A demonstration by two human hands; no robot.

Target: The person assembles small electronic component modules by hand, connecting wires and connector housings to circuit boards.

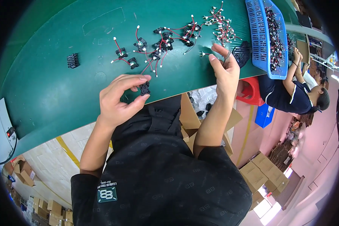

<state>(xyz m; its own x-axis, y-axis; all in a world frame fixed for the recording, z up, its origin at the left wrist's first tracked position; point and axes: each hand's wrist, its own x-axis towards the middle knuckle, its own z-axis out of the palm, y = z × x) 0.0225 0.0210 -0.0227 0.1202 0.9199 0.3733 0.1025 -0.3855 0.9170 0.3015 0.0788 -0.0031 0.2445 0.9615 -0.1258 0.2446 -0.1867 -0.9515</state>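
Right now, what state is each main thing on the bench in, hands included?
Left hand: pinching a black part.
Black part: held between thumb and fingertips.
Right hand: fingers curled by a wire lead; grip unclear.
Wire lead: white connector pointing away from the thumb.
Wired parts: lying loosely clustered, leads splayed.
Loose leads: tangled pile.
Black block: lying apart, no leads visible.
Blue basket: open-topped, well filled.

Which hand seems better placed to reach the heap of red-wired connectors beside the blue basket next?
Probably the right hand: it is nearer the heap of connectors and the blue basket, though a wire shows at its thumb. The left hand is farther off, pinching a small black part.
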